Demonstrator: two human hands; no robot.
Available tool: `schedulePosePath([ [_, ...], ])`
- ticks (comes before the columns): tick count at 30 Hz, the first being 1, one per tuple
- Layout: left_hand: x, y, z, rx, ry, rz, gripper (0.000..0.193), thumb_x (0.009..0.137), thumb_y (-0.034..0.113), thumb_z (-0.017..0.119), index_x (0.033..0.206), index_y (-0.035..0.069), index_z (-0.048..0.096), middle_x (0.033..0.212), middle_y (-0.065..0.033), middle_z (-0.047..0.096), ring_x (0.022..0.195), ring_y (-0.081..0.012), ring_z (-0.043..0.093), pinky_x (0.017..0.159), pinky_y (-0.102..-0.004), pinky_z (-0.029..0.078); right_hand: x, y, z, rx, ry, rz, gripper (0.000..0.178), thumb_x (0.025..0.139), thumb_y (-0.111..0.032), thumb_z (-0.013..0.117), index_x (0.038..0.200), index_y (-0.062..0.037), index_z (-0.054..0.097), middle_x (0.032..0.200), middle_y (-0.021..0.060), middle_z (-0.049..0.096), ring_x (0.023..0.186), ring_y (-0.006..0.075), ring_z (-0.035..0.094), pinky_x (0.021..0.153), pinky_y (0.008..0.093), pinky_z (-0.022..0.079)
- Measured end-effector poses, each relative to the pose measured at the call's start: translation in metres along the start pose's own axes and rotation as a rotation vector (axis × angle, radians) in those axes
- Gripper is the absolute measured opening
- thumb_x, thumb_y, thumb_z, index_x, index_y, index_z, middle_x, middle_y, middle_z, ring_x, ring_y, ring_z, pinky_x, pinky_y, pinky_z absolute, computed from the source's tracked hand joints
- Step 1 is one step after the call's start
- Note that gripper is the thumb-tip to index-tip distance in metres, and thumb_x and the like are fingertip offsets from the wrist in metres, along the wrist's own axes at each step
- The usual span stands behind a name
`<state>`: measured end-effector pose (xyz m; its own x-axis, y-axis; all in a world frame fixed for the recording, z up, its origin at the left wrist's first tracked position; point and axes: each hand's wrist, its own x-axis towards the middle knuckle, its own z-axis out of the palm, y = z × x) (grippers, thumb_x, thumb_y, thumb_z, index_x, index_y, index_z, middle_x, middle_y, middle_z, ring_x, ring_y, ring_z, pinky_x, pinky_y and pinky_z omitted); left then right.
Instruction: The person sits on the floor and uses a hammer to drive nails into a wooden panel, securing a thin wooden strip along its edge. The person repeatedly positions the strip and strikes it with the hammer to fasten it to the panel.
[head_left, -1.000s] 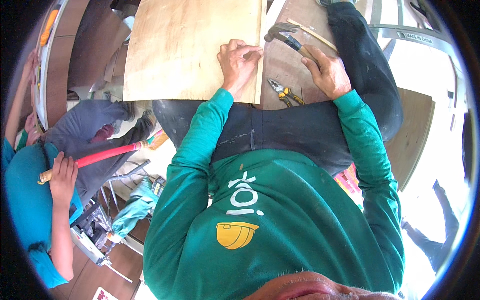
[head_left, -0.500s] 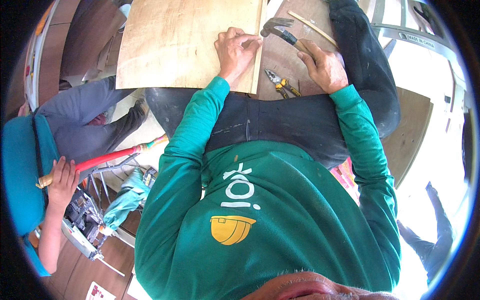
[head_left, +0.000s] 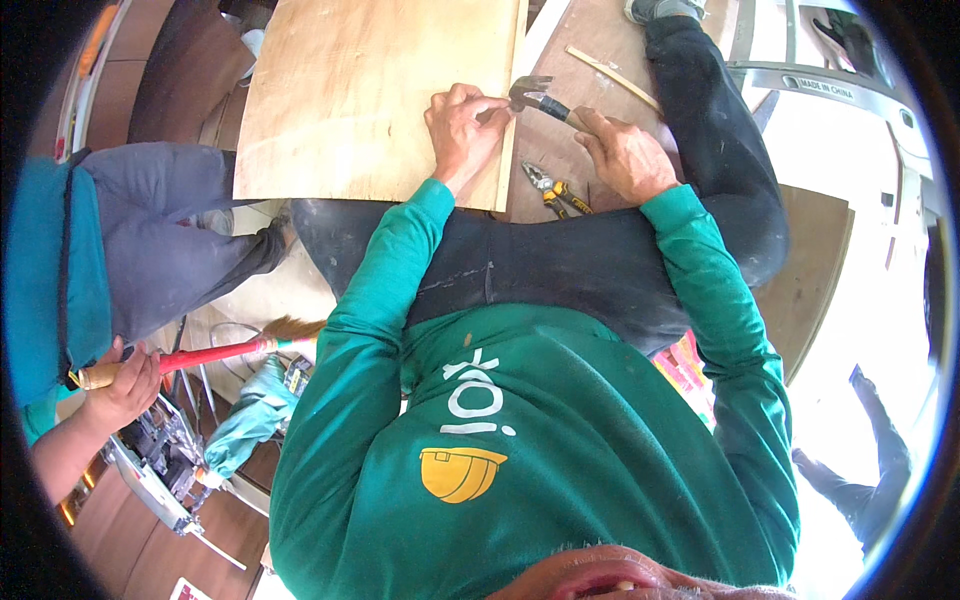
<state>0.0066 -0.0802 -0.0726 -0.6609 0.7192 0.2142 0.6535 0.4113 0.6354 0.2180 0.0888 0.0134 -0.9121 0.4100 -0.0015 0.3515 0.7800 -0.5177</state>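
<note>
Along the right edge of a pale plywood panel runs a thin wooden strip. My left hand rests on the panel, thumb and fingertips pinched together at that strip; whatever they hold is too small to make out. From the right, my right hand grips the handle of a claw hammer. The hammer's head is at the strip, close beside my left fingertips; whether it touches is unclear. Pliers with yellow and black handles lie on the brown board under my right wrist, between panel and leg.
A loose thin stick lies beyond my right hand. Metal ladder-like rails stand at the right. On the left, another person's hand holds a broom with a red handle, above a machine on the floor.
The hammer head has come left to the strip beside my left fingertips. My left hand keeps its pinch. The other person's arm and broom have shifted, and the whole view has moved slightly.
</note>
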Motion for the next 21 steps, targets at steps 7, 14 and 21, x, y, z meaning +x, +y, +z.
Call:
schedulePosePath([
  [7, 0.000, 0.001, -0.003, -0.014, 0.001, 0.008, 0.018, 0.086, 0.036, 0.087, 0.099, 0.025, 0.088, 0.110, 0.0001, 0.068, 0.112, -0.0261, 0.054, 0.103, -0.0452, 0.040, 0.001, -0.013, -0.013, 0.089, 0.069, 0.063, 0.035, 0.105, -0.031, 0.063, 0.132, -0.0085, 0.066, 0.105, 0.0271, 0.075, 0.095, 0.0474, 0.073, 0.083, 0.0550, 0.058],
  [14, -0.001, 0.001, -0.006, -0.029, -0.008, 0.000, 0.023, 0.080, 0.031, 0.088, 0.100, 0.021, 0.085, 0.111, -0.0025, 0.068, 0.116, -0.0296, 0.055, 0.105, -0.0473, 0.040, 0.002, -0.018, -0.020, 0.108, 0.045, 0.100, 0.034, 0.105, -0.030, 0.064, 0.132, -0.0090, 0.066, 0.100, 0.0275, 0.075, 0.093, 0.0477, 0.073, 0.081, 0.0550, 0.058],
  [21, -0.021, 0.022, -0.015, 0.076, 0.045, 0.072, 0.028, 0.079, 0.035, 0.090, 0.091, 0.013, 0.077, 0.103, -0.0049, 0.065, 0.109, -0.0307, 0.056, 0.095, -0.0482, 0.044, 0.001, -0.013, -0.014, 0.110, 0.064, 0.075, 0.035, 0.105, -0.030, 0.064, 0.133, -0.0092, 0.066, 0.102, 0.0265, 0.075, 0.094, 0.0476, 0.073, 0.082, 0.0561, 0.057],
])
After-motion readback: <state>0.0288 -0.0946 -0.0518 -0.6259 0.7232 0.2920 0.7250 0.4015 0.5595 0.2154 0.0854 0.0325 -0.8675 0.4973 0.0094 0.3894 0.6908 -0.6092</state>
